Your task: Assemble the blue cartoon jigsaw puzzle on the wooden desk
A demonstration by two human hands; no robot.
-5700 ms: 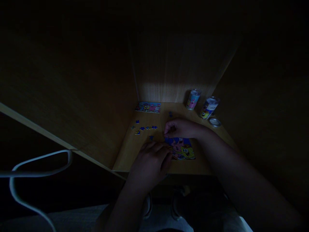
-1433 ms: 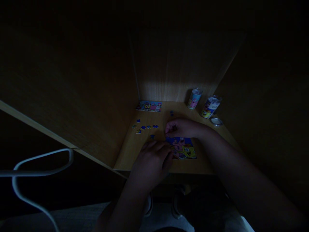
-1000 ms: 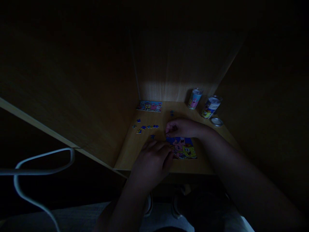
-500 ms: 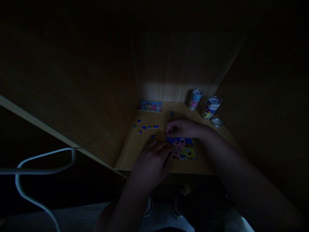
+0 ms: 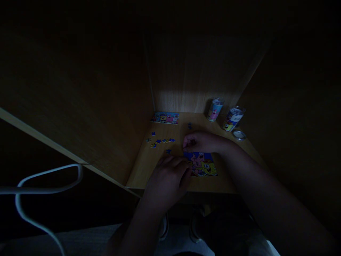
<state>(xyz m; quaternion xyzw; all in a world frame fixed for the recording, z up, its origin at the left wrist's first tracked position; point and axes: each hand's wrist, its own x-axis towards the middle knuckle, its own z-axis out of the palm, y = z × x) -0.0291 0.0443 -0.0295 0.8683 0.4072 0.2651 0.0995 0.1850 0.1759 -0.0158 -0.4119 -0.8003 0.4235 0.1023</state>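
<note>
A partly covered jigsaw puzzle [image 5: 205, 165] with cartoon figures on blue lies near the front edge of the wooden shelf. My left hand [image 5: 170, 174] is at its left edge, back up, fingers curled and closed. Its fingertips are in shadow, so what they hold is hidden. At the puzzle's upper left corner, my right hand [image 5: 197, 141] is closed in a pinch; what lies between thumb and fingers cannot be made out. A single loose blue piece [image 5: 168, 151] rests just beyond my left hand. Several more puzzle pieces [image 5: 158, 141] are scattered to the left.
A cartoon picture strip [image 5: 166, 117] lies at the back left. Two printed cans with clear tops, a pink-and-blue can [image 5: 215, 110] and a blue-and-yellow can [image 5: 232, 119], stand back right beside a round lid [image 5: 239, 135]. A white cable [image 5: 48, 190] hangs at left. Wooden walls enclose the shelf.
</note>
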